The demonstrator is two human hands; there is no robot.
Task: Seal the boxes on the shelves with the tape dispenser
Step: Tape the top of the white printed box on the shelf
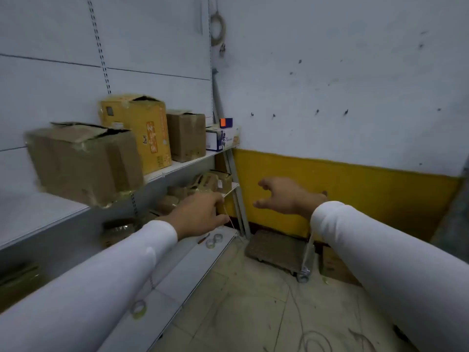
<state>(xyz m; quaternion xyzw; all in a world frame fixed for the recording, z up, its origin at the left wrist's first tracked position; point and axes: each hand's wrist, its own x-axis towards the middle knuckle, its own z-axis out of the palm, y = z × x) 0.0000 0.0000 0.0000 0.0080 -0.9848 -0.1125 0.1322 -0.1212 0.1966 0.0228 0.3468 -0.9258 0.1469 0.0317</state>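
Both hands hold nothing. The left hand (pixel 200 214) has loosely bent fingers and the right hand (pixel 284 196) is spread wide. The tape rolls (pixel 214 240) lie just below the left hand, near the bottom shelf's (pixel 177 283) front edge. The boxes (pixel 83 161) sit higher up, to the left.

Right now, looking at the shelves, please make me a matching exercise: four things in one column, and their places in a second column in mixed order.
Things
1. yellow box
2. large brown box
3. pair of tape rolls
4. white box

Places
A. bottom shelf, just below the left hand
B. far right end of the upper shelf
C. near end of the upper shelf, closest to the camera
D. upper shelf, between two brown boxes

Pairs: 1-D, 2-C, 3-A, 4-B
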